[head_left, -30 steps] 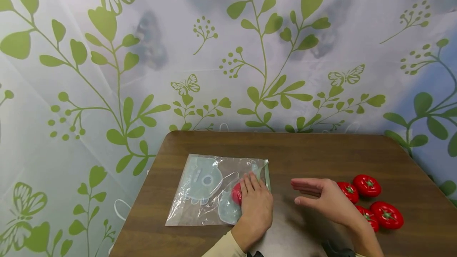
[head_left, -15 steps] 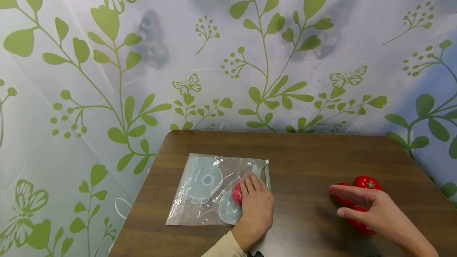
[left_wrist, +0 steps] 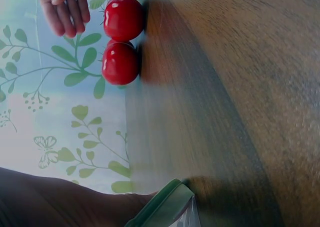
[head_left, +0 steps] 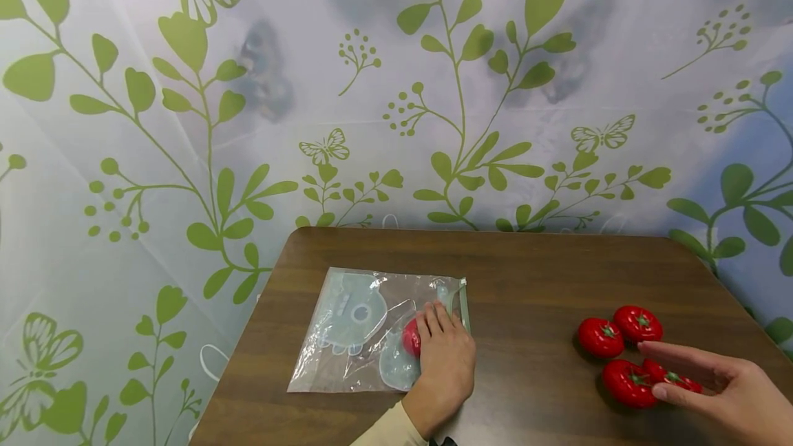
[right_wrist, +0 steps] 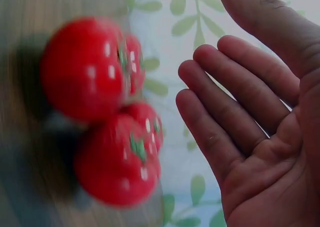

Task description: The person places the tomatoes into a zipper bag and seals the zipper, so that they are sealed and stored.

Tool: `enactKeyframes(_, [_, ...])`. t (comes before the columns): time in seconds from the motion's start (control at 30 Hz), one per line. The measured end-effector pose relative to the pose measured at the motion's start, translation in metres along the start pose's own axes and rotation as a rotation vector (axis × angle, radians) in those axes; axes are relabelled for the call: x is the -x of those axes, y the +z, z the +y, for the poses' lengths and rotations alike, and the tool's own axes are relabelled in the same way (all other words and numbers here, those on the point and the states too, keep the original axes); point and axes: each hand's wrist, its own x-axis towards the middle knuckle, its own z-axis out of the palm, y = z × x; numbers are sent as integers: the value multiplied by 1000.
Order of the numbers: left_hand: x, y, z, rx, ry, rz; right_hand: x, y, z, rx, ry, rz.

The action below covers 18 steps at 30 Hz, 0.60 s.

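Observation:
My left hand (head_left: 446, 362) rests on a clear zip bag (head_left: 310, 363) with pale blue cartoon print. Its fingers lie extended beside and partly over a round red thing (head_left: 411, 337) at the bag; whether that is inside or printed I cannot tell. At the right, several glossy red tomatoes with green stems sit in a cluster: front-left tomato (head_left: 628, 384), back-left tomato (head_left: 599, 337), back-right tomato (head_left: 638, 324), and front-right tomato (head_left: 672, 376). My right hand (head_left: 725, 384) reaches over the front-right tomato, fingers extended and thumb apart. In the right wrist view the palm (right_wrist: 270, 177) holds nothing.
Everything lies on a brown wood-grain table (head_left: 526, 274). Behind its far edge hangs a pale cloth (head_left: 372, 157) printed with green leaves and butterflies. The bag's green zip strip (left_wrist: 160, 207) stands raised at its right edge in the left wrist view.
My right hand has moved right from beside the bag, passing over the tomatoes to the cluster's right side. The left hand and the bag have stayed in place.

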Motion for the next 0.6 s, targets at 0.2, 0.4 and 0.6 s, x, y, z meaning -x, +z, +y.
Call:
enactKeyframes(0.2, [0,0,0,-1,1,2,7,-13,33,3,71,100])
enactKeyframes(0.4, [0,1,0,5,1,2,8,-30,78,29,202,-24])
enactKeyframes(0.6, [0,1,-1,8,8,14,16,-31,129,35,134,1])
